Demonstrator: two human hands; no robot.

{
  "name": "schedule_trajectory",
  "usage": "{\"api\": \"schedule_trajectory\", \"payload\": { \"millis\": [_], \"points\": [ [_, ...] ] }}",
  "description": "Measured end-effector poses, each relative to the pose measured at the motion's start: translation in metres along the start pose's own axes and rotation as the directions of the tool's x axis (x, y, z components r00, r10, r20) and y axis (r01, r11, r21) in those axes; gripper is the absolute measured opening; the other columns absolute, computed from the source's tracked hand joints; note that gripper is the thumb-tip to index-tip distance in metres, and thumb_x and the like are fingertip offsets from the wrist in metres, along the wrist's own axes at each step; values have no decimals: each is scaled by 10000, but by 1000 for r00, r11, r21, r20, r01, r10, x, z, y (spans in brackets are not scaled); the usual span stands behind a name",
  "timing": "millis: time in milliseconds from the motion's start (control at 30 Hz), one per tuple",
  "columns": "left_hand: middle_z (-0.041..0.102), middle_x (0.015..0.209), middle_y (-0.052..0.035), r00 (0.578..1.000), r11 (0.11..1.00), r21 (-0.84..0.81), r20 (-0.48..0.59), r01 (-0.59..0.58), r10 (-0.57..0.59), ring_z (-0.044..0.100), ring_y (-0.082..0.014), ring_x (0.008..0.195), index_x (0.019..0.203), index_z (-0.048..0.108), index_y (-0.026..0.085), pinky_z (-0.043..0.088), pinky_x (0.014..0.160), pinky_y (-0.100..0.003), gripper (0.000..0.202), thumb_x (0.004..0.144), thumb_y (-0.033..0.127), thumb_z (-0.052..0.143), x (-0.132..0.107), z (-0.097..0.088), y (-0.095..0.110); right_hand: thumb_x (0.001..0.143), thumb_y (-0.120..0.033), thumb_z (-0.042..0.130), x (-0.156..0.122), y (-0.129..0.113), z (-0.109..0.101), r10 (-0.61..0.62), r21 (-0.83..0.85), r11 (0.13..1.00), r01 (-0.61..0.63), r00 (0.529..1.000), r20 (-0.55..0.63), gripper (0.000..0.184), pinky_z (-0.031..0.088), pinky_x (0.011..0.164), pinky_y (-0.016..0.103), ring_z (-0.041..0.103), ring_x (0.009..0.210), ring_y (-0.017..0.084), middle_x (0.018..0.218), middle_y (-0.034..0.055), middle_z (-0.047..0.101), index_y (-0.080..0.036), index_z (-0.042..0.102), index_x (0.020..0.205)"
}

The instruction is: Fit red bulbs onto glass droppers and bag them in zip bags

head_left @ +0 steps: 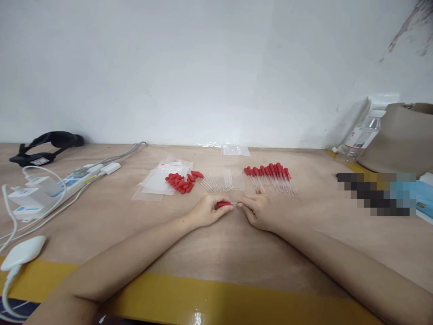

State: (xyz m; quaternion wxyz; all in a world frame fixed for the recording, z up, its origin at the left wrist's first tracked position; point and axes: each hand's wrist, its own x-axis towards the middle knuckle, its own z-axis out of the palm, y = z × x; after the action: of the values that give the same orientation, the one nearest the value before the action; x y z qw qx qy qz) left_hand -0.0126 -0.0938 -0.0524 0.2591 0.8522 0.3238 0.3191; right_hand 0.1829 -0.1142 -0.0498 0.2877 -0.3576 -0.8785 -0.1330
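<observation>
My left hand [209,210] pinches a red rubber dropper bulb [223,204] between thumb and fingers, low over the table. Facing it, my right hand [256,211] is closed on a thin glass dropper tube [234,204], whose end meets the bulb's mouth. Most of that tube is hidden by my right fingers. Behind my hands lies a row of clear glass tubes [226,179]. Left of the row is a pile of loose red bulbs [179,183]. To its right lie several droppers with red bulbs on their tubes [274,174].
Clear plastic bags [157,178] lie under and beside the bulb pile; another bag [236,150] is by the wall. A power strip [67,185] with cables and a black headband [47,146] are at left. A plastic bottle [363,135] leans at right near a grey-brown container [399,135].
</observation>
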Motion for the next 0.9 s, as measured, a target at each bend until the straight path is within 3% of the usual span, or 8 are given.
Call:
{"api": "schedule_trajectory", "payload": {
  "millis": [267, 500, 633, 733, 833, 900],
  "points": [
    [664, 812, -52, 995, 994, 65, -19, -92, 93, 594, -148, 722, 914, 642, 143, 453, 679, -250, 220, 801, 284, 517, 0, -1, 0, 859, -222, 353, 1, -4, 11, 57, 44, 997, -57, 998, 16, 286, 200, 651, 289, 426, 521, 100, 604, 19, 599, -159, 584, 702],
    [664, 890, -46, 983, 981, 64, -14, -183, 184, 605, -146, 796, 963, 622, 167, 455, 726, -248, 217, 818, 273, 500, 2, -1, 2, 867, -221, 351, 5, -6, 9, 126, 113, 983, -142, 983, 135, 271, 218, 668, 297, 486, 573, 114, 685, 18, 640, -177, 602, 775],
    [662, 839, -37, 994, 991, 81, -4, -109, 110, 603, -145, 754, 917, 631, 169, 458, 696, -249, 207, 814, 299, 507, 3, -3, 1, 885, -236, 325, 8, -6, 1, 133, 168, 970, -173, 966, 224, 280, 258, 685, 294, 516, 645, 126, 743, 16, 637, -190, 588, 798],
    [643, 867, -43, 997, 996, 83, -76, -16, 23, 589, -151, 752, 965, 601, 170, 461, 669, -253, 286, 746, 354, 589, 2, -7, -3, 887, -244, 314, 9, 4, -6, 154, 239, 947, -217, 954, 257, 269, 316, 704, 280, 532, 742, 141, 835, 32, 627, -196, 578, 875],
    [614, 821, -49, 975, 995, 69, -216, 69, -53, 559, -137, 694, 911, 581, 147, 448, 608, -241, 304, 723, 384, 602, 2, -11, -12, 867, -237, 332, 8, 28, -11, 319, 271, 892, -362, 929, 189, 249, 367, 714, 262, 536, 812, 153, 913, 64, 611, -171, 562, 938],
    [587, 722, -28, 960, 991, 88, -271, 105, -77, 521, -117, 623, 803, 571, 143, 414, 563, -228, 226, 774, 364, 533, 3, -12, -18, 849, -232, 348, 7, 49, -14, 481, 221, 847, -484, 874, 74, 249, 379, 732, 270, 535, 846, 171, 933, 89, 603, -149, 563, 945]
  ]
}}
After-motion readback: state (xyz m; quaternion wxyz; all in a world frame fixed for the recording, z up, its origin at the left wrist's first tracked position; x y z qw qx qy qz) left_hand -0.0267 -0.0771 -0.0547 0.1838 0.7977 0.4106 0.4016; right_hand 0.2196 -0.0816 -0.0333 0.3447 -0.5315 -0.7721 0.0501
